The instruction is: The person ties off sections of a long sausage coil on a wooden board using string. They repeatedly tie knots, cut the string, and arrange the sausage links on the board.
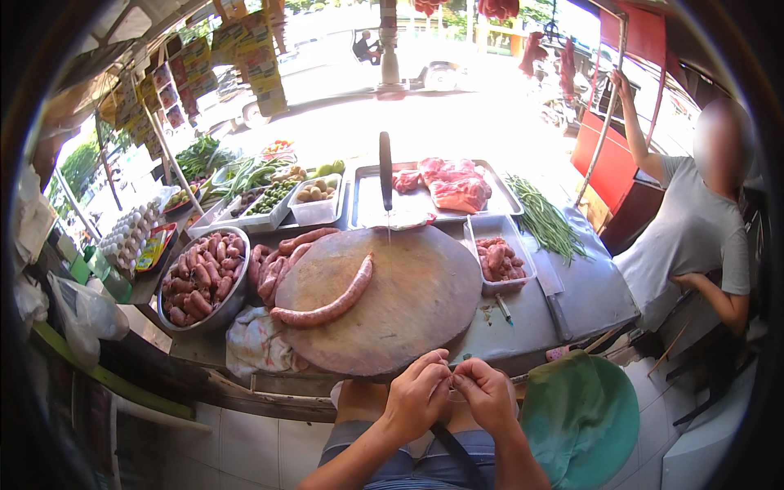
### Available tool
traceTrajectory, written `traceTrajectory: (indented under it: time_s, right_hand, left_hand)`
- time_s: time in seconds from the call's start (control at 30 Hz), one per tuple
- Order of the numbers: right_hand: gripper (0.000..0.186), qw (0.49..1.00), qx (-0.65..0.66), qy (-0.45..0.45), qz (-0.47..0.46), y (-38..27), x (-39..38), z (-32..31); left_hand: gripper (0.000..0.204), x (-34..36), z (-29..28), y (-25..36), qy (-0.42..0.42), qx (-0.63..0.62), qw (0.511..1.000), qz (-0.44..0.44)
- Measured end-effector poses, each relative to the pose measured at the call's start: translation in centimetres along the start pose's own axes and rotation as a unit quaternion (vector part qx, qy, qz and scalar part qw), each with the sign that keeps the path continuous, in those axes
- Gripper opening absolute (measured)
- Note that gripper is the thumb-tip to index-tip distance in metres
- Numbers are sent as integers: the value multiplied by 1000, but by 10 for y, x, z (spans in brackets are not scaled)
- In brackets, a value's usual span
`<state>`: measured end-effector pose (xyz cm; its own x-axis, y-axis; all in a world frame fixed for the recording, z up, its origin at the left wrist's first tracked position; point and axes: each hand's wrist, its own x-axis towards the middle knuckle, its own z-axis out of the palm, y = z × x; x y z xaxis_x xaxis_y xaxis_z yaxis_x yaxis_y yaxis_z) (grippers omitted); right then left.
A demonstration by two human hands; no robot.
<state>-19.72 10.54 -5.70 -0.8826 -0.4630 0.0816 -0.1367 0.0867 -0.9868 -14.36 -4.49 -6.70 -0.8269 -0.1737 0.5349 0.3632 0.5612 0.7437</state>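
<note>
My left hand and my right hand meet above my lap, at the near edge of a round wooden chopping block. Both are closed in a pinch, fingertips close together. Whatever sits between them is too small to make out; it may be a thin strand. One long raw sausage lies curved on the block's left half. A knife stands upright at the block's far edge, dark handle on top. More sausage links lie against the block's left side.
A metal bowl of short sausages stands left, beside a crumpled cloth. Behind are a meat tray and vegetable tubs. A plastic tub of sausages, a cleaver and long beans lie right. A person stands at far right.
</note>
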Motion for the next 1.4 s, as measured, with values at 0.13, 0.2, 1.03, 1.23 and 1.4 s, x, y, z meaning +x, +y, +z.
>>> traceTrajectory:
  time_s: [0.13, 0.2, 1.03, 1.23, 1.4]
  right_hand:
    - [6, 998, -61, -4, 24, -5, 2, 6]
    - [6, 995, -90, 9, -34, -7, 5, 11]
    - [7, 982, 177, -32, 60, 31, 15, 36]
    - [17, 992, 73, -7, -102, 31, 16, 35]
    - [20, 965, -48, -39, -254, 3, 10, 19]
  left_hand:
    - [12, 1, -2, -8, -24, -96, 992, -80]
    - [11, 1, -3, -15, -25, -176, 977, -122]
    - [45, -3, -24, 1, 45, 3, 995, 89]
    - [44, 2, -23, 1, -45, 31, 991, 119]
    - [37, -5, -17, -7, -71, -237, 969, -22]
